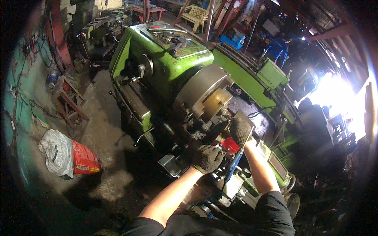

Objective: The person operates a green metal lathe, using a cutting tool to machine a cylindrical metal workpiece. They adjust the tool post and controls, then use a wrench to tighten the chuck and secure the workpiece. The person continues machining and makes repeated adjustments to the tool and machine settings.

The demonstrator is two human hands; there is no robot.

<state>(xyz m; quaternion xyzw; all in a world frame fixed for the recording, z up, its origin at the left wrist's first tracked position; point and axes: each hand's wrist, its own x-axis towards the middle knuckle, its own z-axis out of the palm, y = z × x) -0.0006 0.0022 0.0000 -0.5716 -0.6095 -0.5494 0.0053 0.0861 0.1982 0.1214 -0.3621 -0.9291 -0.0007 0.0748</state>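
Note:
A green lathe [173,59] fills the middle of the view. Its large round chuck [202,88] grips a brass-coloured round workpiece [217,103]. My left hand [208,158], in a dark knit glove, is closed at the tool carriage below the chuck; what its fingers hold is hidden. My right hand [240,131], gloved too, bends over the carriage just right of the workpiece, its fingers mostly hidden. Between my hands sits a small red part [230,145]. Beside it, a long tool with a blue handle [233,167] slants below my right hand.
Loose tools [177,41] lie on the headstock. At left on the floor stand a red bucket [86,158] with a whitish sack [57,151] and a wooden stand [71,100]. Behind are a blue crate [234,39] and a yellow bench [193,16]. Strong light glares at right.

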